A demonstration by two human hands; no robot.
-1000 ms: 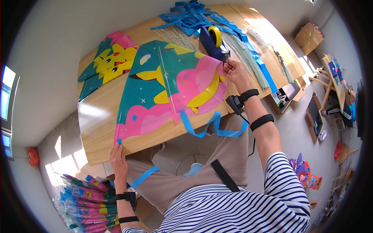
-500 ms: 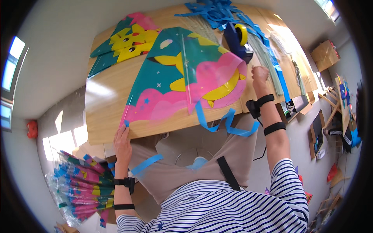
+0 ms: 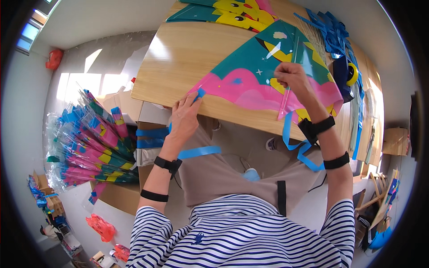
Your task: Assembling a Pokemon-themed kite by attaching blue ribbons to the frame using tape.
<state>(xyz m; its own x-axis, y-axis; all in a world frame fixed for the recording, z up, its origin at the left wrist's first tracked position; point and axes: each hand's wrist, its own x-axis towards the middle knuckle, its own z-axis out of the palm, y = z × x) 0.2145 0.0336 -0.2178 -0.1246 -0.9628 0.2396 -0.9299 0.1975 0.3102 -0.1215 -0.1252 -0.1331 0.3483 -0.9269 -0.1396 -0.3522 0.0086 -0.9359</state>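
Observation:
A teal, pink and yellow kite (image 3: pixel 250 85) lies flat on the wooden table (image 3: pixel 187 58). My left hand (image 3: pixel 184 119) pinches the kite's left corner, where a small blue tape piece sits at the table's near edge. My right hand (image 3: pixel 296 80) rests on the kite's middle, fingers closed on a thin clear stick that runs along its spine. Blue ribbon tails (image 3: pixel 298 145) hang from the kite's lower tip over the table edge beside my right wrist.
A second kite (image 3: pixel 232 11) lies at the table's far edge. Blue ribbons (image 3: pixel 328 29), thin sticks and a dark tape dispenser (image 3: pixel 344 73) lie to the right. A bundle of wrapped kites (image 3: pixel 94 147) leans on cardboard boxes at my left. A blue strip (image 3: pixel 199 152) lies on my lap.
My left hand rose from below the table to the kite's left corner. My right hand moved from the kite's right tip near the dispenser to its middle spine.

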